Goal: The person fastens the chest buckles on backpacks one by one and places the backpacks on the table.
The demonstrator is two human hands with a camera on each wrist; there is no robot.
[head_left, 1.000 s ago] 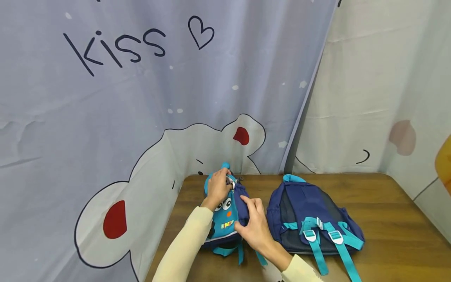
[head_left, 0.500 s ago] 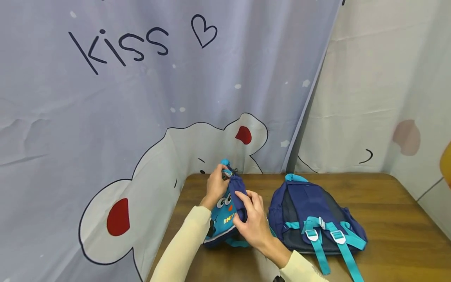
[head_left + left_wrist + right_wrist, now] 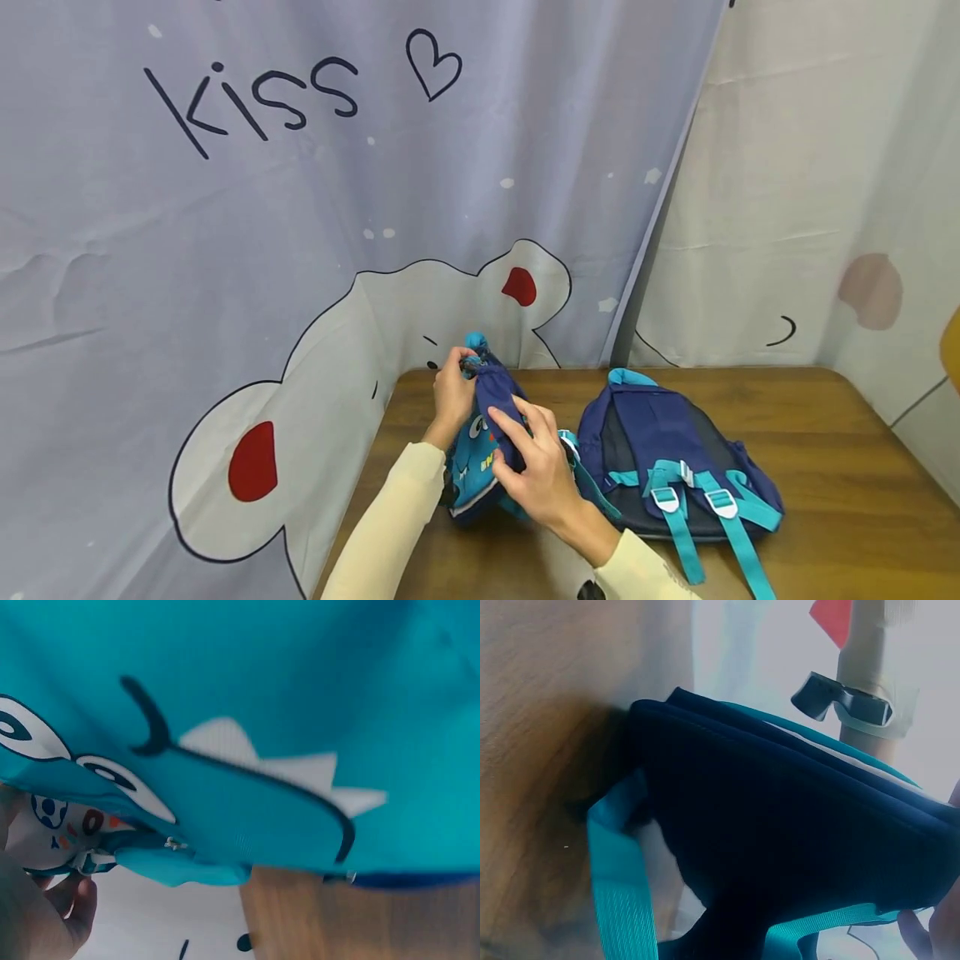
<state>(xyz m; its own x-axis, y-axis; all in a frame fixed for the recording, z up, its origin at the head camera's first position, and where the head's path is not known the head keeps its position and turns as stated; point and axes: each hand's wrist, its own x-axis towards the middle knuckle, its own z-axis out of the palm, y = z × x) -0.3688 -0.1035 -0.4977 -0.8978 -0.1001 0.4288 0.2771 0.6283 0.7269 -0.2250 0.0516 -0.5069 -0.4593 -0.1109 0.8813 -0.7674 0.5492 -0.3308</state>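
Note:
A small teal and navy backpack [image 3: 468, 467] with a cartoon face stands tilted on the table's left part. At its top, my left hand [image 3: 453, 390] pinches the edge of the opening. In the left wrist view, the fingers [image 3: 79, 907] hold that edge, and a patterned lining [image 3: 67, 829] shows inside. My right hand [image 3: 543, 467] grips the navy side of the same backpack, thumb toward the front. The right wrist view shows the dark underside [image 3: 780, 825] and fingers [image 3: 930, 930] at the right edge. Most of the back panel is hidden.
A larger navy backpack [image 3: 656, 433] lies to the right, straps up, its teal straps [image 3: 738, 542] trailing toward the near side. Beneath both is a wooden table [image 3: 840, 467]. A printed curtain [image 3: 300, 208] hangs right behind the table.
The small backpack has turned and tilted, so its navy side faces up more and its front shows less. My left hand has shifted slightly left with the top edge. A teal strap now shows beside my right hand.

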